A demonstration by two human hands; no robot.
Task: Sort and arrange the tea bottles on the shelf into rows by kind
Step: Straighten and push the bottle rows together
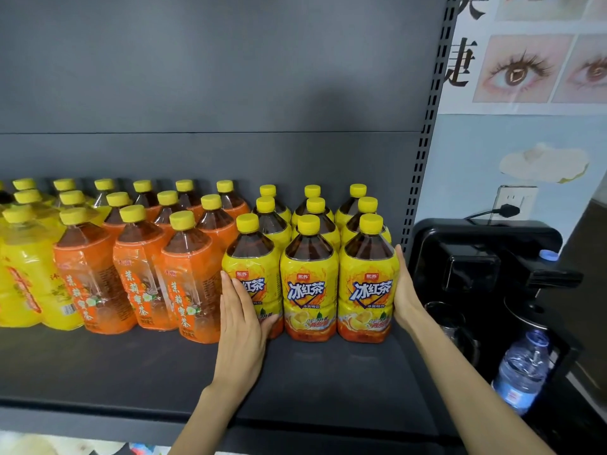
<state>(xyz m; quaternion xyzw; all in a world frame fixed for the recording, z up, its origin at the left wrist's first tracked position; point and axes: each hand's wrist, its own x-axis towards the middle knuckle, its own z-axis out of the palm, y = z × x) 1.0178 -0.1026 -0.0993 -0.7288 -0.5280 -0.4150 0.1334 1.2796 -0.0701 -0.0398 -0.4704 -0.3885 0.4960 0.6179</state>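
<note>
Bottles of yellow-label iced tea (310, 284) stand three wide and three deep at the right end of the shelf (131, 369), just beside the orange-label bottles (141, 274) on their left. We press our left hand (243, 323) flat on the block's front-left bottle and our right hand (405, 290) flat on its right side, fingers straight, gripping nothing. A water bottle (522, 372) sits right of the shelf.

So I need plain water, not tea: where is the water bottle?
In the head view the water bottle stands at the lower right, off the shelf, against the black machine.
</note>
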